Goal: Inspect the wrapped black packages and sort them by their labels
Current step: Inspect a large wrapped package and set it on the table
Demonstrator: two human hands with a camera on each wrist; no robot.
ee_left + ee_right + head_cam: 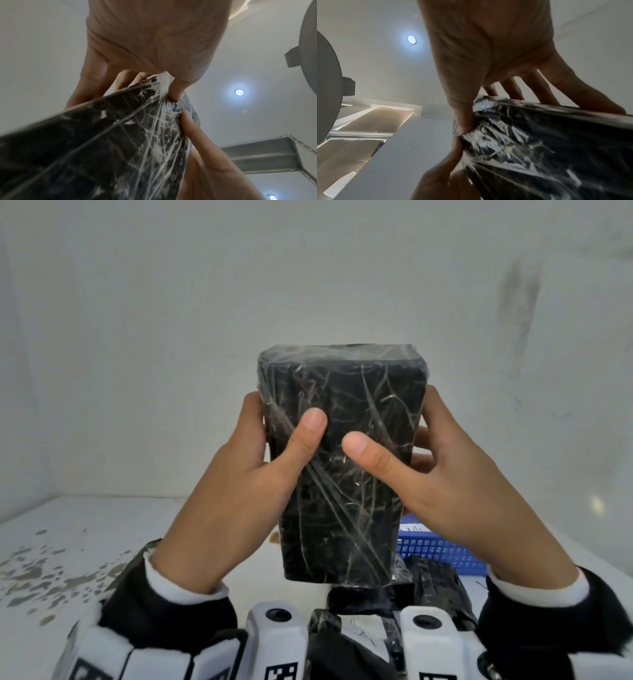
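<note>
Slippage is the likely fault: left hand and right hand pinch the package at centre frame through slick film, thumbs pressed on its front face, no label visible there.

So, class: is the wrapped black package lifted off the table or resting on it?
Lifted: the left hand and right hand grip the wrapped black package upright, above the white table.

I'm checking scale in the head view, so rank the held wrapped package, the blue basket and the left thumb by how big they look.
1. Held wrapped package, by far, though nearest the camera.
2. Blue basket, mostly hidden.
3. Left thumb.
</note>
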